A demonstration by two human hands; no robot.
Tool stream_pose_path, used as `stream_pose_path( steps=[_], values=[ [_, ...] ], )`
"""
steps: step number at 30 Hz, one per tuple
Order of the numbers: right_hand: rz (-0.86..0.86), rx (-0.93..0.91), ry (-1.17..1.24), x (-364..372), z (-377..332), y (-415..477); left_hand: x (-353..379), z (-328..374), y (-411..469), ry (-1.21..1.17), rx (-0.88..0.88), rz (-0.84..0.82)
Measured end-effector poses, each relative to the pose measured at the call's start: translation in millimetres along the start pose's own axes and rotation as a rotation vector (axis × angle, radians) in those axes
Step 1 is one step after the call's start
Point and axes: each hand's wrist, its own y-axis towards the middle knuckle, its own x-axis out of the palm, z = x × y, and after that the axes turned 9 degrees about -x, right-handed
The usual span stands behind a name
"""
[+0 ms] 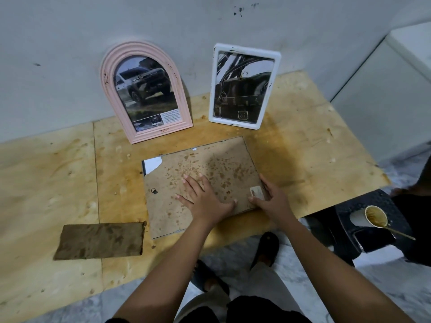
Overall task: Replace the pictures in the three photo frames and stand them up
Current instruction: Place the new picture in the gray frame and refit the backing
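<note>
Left hand and right hand bare, forearms likewise. Black sandals on both feet, pale trousers, black garment above.

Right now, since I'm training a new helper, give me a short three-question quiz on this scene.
1. True or false: the right hand grips the face-down frame's edge.
2. How many frames stand upright? A one, B two, C three.
3. Fill in: the left hand presses flat on that frame's ____.
Key: 1 true; 2 B, the pink arched frame and the white frame; 3 back.
</note>
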Motion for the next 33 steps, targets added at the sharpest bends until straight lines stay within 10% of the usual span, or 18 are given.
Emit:
stream_pose_path(
  steps=[23,33],
  values=[
    [0.131,0.024,0.135,5,0,2,15,-1,-4,0.017,0.000,0.120],
    [0.093,-0.007,-0.202,2,-4,-5,18,-8,-8,-0.021,0.035,0.144]
  ],
)
